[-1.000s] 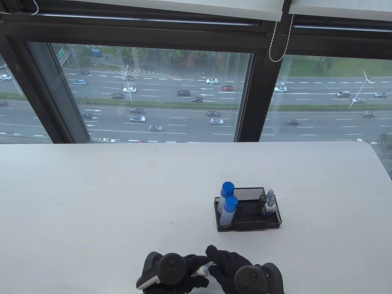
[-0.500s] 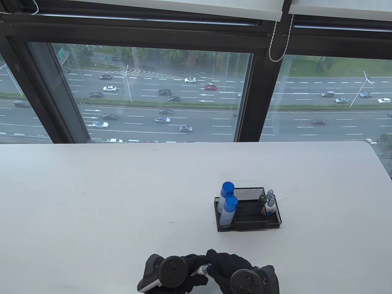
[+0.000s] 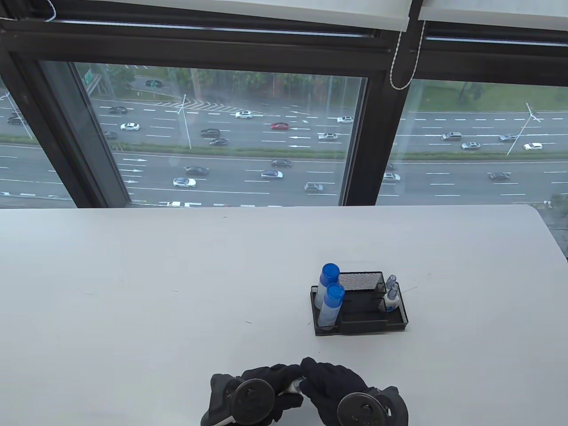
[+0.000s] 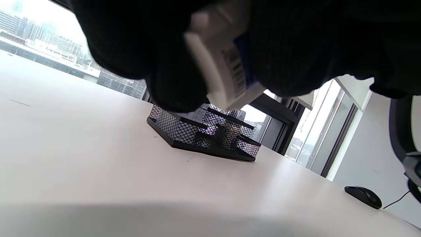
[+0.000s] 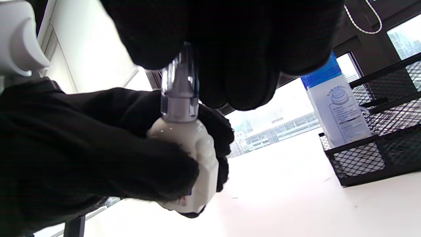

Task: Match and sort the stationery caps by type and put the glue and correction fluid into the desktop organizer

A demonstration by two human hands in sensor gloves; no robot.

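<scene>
Down near the front edge of the tabletop (image 3: 155,284), a small white correction fluid bottle (image 5: 194,154) is being held just above the surface between two gloved hands. The left hand (image 3: 266,386) is wrapping its fingers around the bottle's white body, and the right hand (image 3: 333,384) is pinching the translucent grey cap (image 5: 180,89) sitting on the bottle's neck, fingers curled over its tip. Farther back and to the right, well apart from the hands, the black mesh desktop organizer (image 3: 359,306) is standing on the tabletop. Two glue bottles with blue caps (image 3: 330,293) are standing upright in its left compartment, and two more correction fluid bottles with grey caps (image 3: 391,293) are standing in its right compartment. In the left wrist view, a black computer mouse (image 4: 363,196) is lying off to the side. Behind the tabletop, a window (image 3: 222,133) is looking out over a busy road.
</scene>
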